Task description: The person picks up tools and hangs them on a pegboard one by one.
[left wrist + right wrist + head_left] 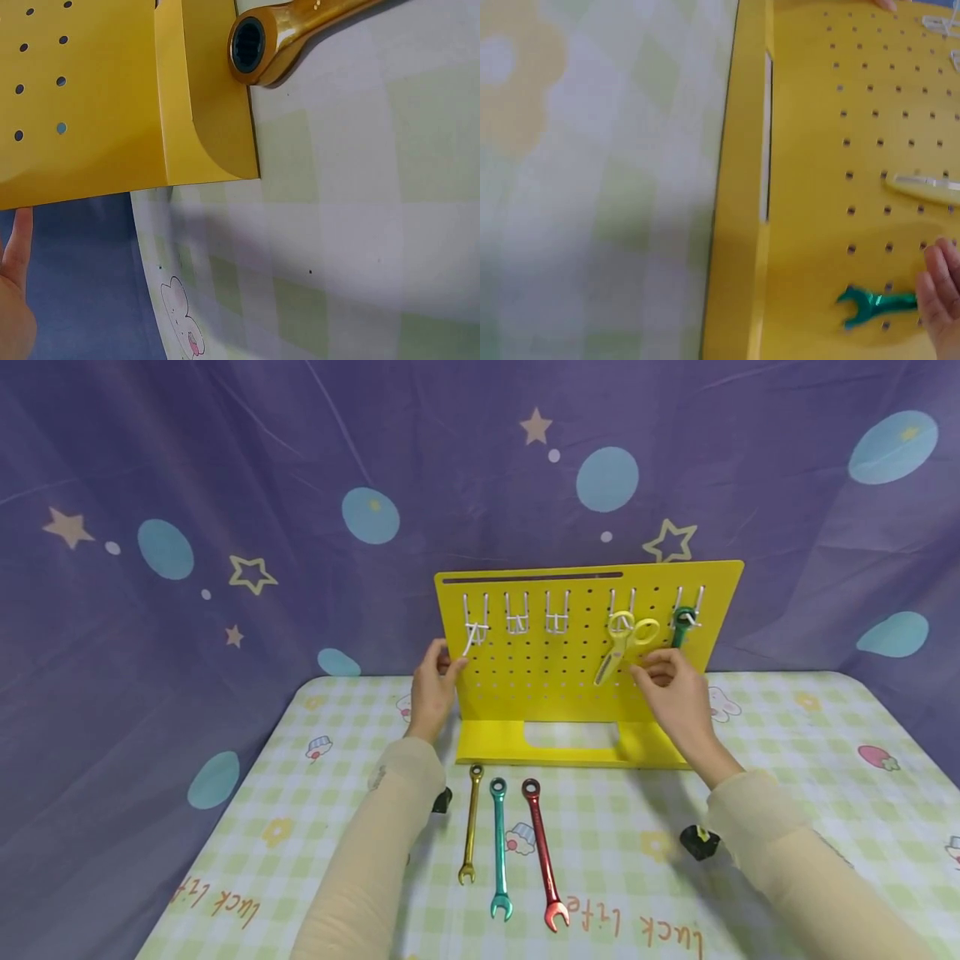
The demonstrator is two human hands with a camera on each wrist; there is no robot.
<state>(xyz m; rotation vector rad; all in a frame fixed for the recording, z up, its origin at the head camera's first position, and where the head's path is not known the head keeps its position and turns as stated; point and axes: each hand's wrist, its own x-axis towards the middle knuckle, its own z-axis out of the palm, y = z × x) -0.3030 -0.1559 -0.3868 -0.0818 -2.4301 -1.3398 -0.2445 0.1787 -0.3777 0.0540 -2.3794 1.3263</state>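
A yellow pegboard [525, 677] stands upright on its base, with white wire hooks along its upper part. My left hand [433, 689] grips its left edge, thumb at the front; a finger [22, 236] meets the edge in the left wrist view. Yellow scissors [618, 647] hang from a hook by one handle loop, blades down. On the far-right hook hangs a green ratchet wrench [681, 625], its open end [862, 306] pointing down. My right hand [678, 693] is just in front of the wrench, beside the scissors, fingers loosely bent and holding nothing; it hides part of the wrench's shaft.
A gold wrench [472, 831], a teal wrench [500, 852] and a red wrench [545, 856] lie side by side on the checked tablecloth [300, 860] before the board. White hooks [517, 622] carry no tools at left. A purple curtain [262, 460] hangs behind.
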